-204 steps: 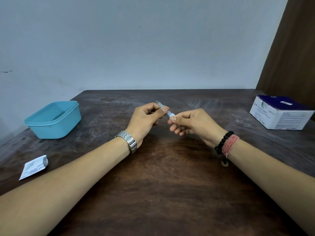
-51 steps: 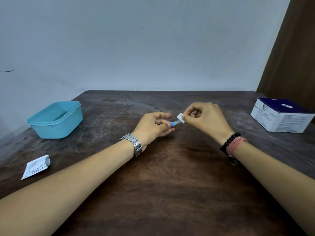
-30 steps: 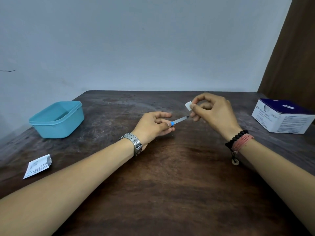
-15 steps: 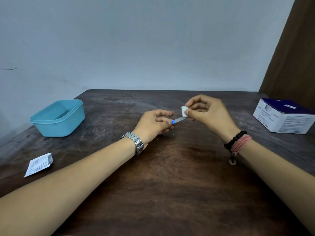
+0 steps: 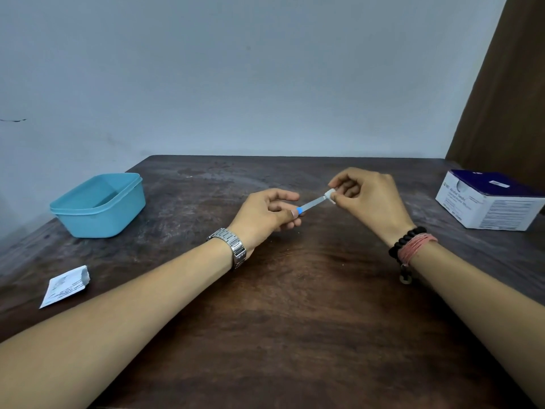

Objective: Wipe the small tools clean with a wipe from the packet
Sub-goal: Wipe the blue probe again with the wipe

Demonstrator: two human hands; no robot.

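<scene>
A thin metal tool [image 5: 312, 204] with a blue band near its handle is held over the middle of the table. My left hand [image 5: 267, 215] pinches its handle end between thumb and fingers. My right hand [image 5: 367, 200] pinches a small folded white wipe [image 5: 330, 196] around the tool's far tip. The torn wipe packet [image 5: 65, 285] lies flat at the table's left front. The part of the tool inside my left hand is hidden.
A light blue plastic tub [image 5: 100, 203] stands at the left back of the dark wooden table [image 5: 295, 305]. A white and dark blue box of swabs [image 5: 491, 200] sits at the right edge. A brown curtain hangs at the far right.
Over the last seconds my right hand has slid the wipe back and forth along the blade; it now sits at the tip. My left hand has kept its hold on the handle.
</scene>
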